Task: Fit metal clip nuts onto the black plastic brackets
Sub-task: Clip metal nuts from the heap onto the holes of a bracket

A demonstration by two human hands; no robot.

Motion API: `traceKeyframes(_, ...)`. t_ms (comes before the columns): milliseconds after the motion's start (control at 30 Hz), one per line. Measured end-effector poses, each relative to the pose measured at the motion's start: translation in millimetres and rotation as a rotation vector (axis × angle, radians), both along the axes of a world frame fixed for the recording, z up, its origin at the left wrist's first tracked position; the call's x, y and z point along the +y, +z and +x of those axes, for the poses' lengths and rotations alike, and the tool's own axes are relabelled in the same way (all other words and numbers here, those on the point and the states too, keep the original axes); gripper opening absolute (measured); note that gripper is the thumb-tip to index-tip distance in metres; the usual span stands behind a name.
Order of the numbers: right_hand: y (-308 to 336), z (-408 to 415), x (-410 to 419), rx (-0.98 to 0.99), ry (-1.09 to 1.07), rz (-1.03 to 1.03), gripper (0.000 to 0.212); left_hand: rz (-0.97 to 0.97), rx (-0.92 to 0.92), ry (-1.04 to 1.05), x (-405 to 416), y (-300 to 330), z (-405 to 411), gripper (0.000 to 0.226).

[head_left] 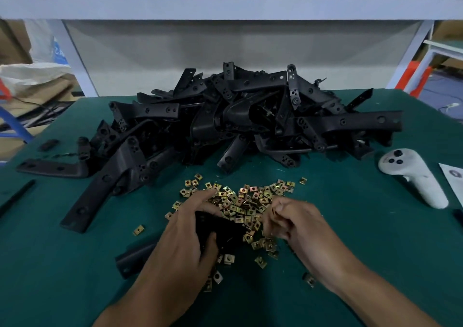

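- My left hand (185,236) grips a black bracket (220,229); its fingers (205,196) curl over the top of the part and the thumb presses against its near side.
- One end of that bracket sticks out past my left wrist toward the near left and lies on the green surface (375,239).
- My right hand (298,222) sits just right of the left one, its fingers (274,207) bunched together and curled down into the clip nuts. I cannot tell whether they have a nut pinched between them.
- The heap of clip nuts (246,201), brass-coloured and square, is spread directly beyond and under both sets of fingers, touching them.
- Stray nuts lie around the edges; one single nut (138,230) rests well apart, to the left of my left fingers, and another loose nut (309,279) lies on the near side of my right forearm.
- The big pile of brackets (238,121) is heaped on the far side of the nuts, well beyond my fingers.
- A long flat bracket (50,167) lies at the left edge of that pile, far left of my left fingers.
- A white handheld controller (413,176) rests on the surface to the right of my right fingers, well apart from them.
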State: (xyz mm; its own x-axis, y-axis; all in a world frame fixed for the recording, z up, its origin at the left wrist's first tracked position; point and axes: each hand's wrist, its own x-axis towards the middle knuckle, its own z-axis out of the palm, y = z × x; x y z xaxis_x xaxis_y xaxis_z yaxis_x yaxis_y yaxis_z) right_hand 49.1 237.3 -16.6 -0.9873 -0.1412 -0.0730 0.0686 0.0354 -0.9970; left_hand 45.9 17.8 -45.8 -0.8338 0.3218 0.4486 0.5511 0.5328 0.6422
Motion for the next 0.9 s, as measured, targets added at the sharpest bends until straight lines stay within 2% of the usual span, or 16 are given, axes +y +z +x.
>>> traceKeyframes(100,-2,1,1,0.043,-0.014,0.084,0.046,0.044,0.038,-0.004,-1,0,-2,0.057)
traceKeyframes(200,3,3,1,0.082,-0.035,0.174,0.032,0.173,0.099,0.021,1,1,-3,0.068)
traceKeyframes(267,5,1,2,0.091,-0.074,0.106,0.031,0.295,0.168,0.056,0,4,-1,0.070)
traceKeyframes(367,5,-2,3,0.000,-0.139,-0.035,0.037,0.450,0.182,0.197,-2,15,4,0.053)
traceKeyframes(467,3,-5,4,-0.112,-0.159,-0.164,0.042,0.356,0.149,0.295,-4,28,8,0.042)
traceKeyframes(633,4,-3,1,-0.119,-0.076,-0.217,0.027,0.365,-0.238,-0.003,2,35,9,0.054)
traceKeyframes(767,3,-1,-2,-0.056,-0.026,-0.188,0.029,0.186,-0.255,-0.015,8,30,12,0.061)
traceKeyframes(900,3,3,-6,-0.051,-0.018,-0.097,0.030,0.174,-0.243,0.013,11,25,13,0.066)
